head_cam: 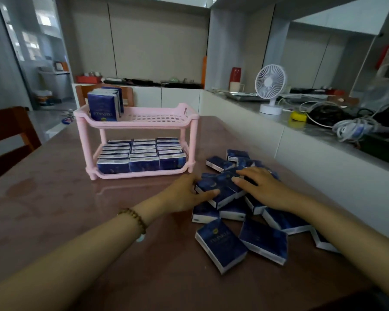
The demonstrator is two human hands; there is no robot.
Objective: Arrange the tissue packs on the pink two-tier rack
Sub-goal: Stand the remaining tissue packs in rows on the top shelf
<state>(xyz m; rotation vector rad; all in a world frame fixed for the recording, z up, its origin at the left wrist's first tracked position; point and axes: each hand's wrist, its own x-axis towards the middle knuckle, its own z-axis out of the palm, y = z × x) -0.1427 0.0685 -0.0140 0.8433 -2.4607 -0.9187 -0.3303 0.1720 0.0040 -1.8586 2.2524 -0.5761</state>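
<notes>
My left grip (184,195) clasps the top tissue pack (221,194); my right grip (265,189) rests flat-fingered on the pile (265,240). Lifting askew could slide loose packs across the counter (94,221).

Glossy brown table (54,198), perforated pink plastic rack (144,118), film-wrapped tissue packs (220,243).

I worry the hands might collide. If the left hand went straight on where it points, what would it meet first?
The top tissue pack of the loose pile, which the left hand seems to grip; the right hand appears just beyond.
</notes>
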